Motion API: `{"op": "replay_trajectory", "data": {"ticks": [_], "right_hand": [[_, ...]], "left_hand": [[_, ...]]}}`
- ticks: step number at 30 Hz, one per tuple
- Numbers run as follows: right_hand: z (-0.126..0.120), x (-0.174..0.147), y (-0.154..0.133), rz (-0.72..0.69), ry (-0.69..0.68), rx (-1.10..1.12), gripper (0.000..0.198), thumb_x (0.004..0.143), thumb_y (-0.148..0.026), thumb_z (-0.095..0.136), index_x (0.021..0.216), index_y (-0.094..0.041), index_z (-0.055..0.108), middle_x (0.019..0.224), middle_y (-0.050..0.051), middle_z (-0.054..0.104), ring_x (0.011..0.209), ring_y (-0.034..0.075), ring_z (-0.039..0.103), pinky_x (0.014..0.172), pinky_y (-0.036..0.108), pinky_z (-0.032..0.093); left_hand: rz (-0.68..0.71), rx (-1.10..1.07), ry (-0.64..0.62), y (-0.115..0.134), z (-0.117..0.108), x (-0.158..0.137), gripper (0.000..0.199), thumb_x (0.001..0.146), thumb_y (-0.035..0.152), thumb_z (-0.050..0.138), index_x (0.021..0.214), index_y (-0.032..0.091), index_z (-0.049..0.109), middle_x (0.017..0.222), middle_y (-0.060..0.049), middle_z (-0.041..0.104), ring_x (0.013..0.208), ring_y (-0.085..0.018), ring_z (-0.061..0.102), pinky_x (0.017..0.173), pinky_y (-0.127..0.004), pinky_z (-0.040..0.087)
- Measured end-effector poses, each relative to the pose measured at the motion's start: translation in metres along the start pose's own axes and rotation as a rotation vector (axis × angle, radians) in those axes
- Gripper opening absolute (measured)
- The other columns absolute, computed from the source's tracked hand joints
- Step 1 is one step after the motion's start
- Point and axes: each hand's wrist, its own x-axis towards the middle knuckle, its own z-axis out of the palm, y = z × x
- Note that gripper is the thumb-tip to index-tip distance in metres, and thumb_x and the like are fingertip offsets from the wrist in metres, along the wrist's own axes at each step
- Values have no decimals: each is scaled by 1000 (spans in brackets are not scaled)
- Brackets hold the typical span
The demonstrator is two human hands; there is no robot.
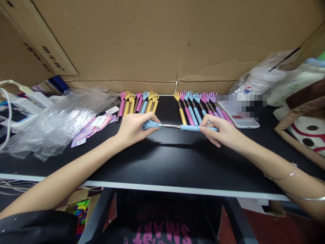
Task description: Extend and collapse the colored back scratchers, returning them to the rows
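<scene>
A blue back scratcher with a metal shaft lies level between my hands, held above the black table. My left hand pinches it at the neck of its claw-shaped head, hiding part of the claw. Around the blue handle close the fingers of my right hand. Behind my left hand lies a row of back scratchers in pink, yellow and blue. Another row, with yellow, pink, blue and purple back scratchers, lies behind my right hand, heads toward the cardboard.
Clear plastic bags and pink-purple cards lie on the left. A phone, a bag of white tubs and a brown-strapped bag are on the right. A cardboard wall stands behind.
</scene>
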Motion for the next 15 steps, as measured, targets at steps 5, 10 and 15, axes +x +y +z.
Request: {"op": "replay_trajectory", "data": {"ticks": [5,10,15], "right_hand": [[0,1,2,20,-26,-2,40,88,-58,58,79,-21,44,43,-11,45,31,5,35,41,21,29],[2,1,0,-59,90,-96,36,88,-56,58,84,-21,50,51,-8,48,41,7,42,47,24,34],[3,-3,-14,-201,250,-353,24,85,-44,65,86,-21,56,68,0,55,58,12,49,55,27,36]], "left_hand": [[55,23,39,0,1,-1,17,87,39,61,86,23,67,83,1,76,73,-15,69,64,-22,43],[57,67,129,5,2,0,18,91,36,57,86,23,68,86,0,75,77,-15,68,68,-24,44],[-29,65,102,7,0,2,16,87,37,61,90,24,68,86,1,74,74,-15,67,65,-23,42]]}}
